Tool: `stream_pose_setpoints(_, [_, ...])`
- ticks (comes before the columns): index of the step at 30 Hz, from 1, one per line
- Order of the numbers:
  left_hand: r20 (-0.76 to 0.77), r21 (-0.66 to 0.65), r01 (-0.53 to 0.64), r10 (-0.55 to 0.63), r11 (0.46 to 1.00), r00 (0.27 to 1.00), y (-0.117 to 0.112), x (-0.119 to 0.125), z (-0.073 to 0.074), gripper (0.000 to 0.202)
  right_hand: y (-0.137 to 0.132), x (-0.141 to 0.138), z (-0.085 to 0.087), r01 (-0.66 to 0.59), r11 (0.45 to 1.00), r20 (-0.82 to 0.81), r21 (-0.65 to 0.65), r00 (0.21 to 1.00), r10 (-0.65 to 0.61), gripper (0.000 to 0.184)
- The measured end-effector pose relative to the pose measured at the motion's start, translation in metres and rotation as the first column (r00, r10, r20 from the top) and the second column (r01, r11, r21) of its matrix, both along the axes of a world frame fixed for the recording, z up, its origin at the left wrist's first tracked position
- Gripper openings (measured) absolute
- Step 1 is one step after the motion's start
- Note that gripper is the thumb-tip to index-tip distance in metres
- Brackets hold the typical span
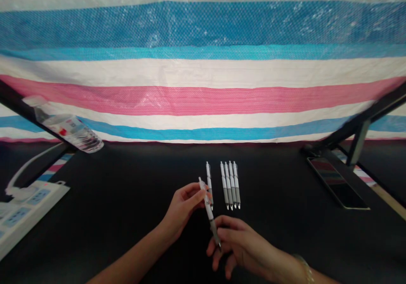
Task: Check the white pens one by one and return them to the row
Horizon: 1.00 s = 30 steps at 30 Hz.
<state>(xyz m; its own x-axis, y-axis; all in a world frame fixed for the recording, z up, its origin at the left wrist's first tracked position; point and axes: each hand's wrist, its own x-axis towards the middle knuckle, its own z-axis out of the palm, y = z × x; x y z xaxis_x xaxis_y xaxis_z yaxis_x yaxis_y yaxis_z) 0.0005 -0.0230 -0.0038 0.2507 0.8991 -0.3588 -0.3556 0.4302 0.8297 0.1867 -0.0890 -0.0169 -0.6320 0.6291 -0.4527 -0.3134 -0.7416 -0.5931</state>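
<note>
A white ballpoint pen (208,208) with a grey grip slants between my two hands above the black table. My left hand (185,203) pinches its upper part near the clicker, thumb on the near side. Lower down, my right hand (236,244) has thumb and forefinger closed at the grey grip, other fingers loosely curled below the tip. Behind my left fingertips lies a second pen (208,175), partly hidden. To its right, several matching pens (230,182) lie side by side, tips toward me.
A phone (336,182) lies at the right beside a black metal frame (358,136). On the left are a white power strip (34,208) with a plugged-in cable and a tilted plastic bottle (76,132). Striped sheeting (203,100) hangs behind the black table (127,191).
</note>
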Motion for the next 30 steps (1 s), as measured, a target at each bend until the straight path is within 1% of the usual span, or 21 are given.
stream_pose_setpoints(5, [0.023,-0.018,-0.021,0.022,1.0,1.0,0.0,0.001,0.0024,0.036,0.0006,0.0003,0.0019,-0.033,0.999,0.034,-0.021,0.999,0.034,0.036])
stream_pose_setpoints(13, [0.012,-0.028,-0.029,0.03,0.999,0.999,0.0,0.0001,0.0055,0.037,-0.0004,0.0027,-0.0029,-0.051,0.999,0.003,0.016,0.999,0.051,0.039])
stream_pose_setpoints(19, [0.03,-0.034,-0.036,0.037,0.999,0.999,-0.0004,0.0009,0.0078,0.036,-0.0001,0.0022,-0.0035,-0.069,0.998,0.002,0.01,0.998,0.069,0.034])
stream_pose_setpoints(25, [0.035,-0.041,-0.03,0.031,0.999,0.999,0.0009,0.0006,0.0052,0.036,0.0007,0.0026,-0.0018,-0.087,0.996,0.025,-0.003,0.996,0.087,0.04])
stream_pose_setpoints(30, [0.032,-0.037,-0.025,0.027,0.999,0.999,0.0004,0.0011,0.0067,0.036,0.0006,0.0029,-0.0007,-0.111,0.994,0.038,-0.013,0.993,0.112,0.042])
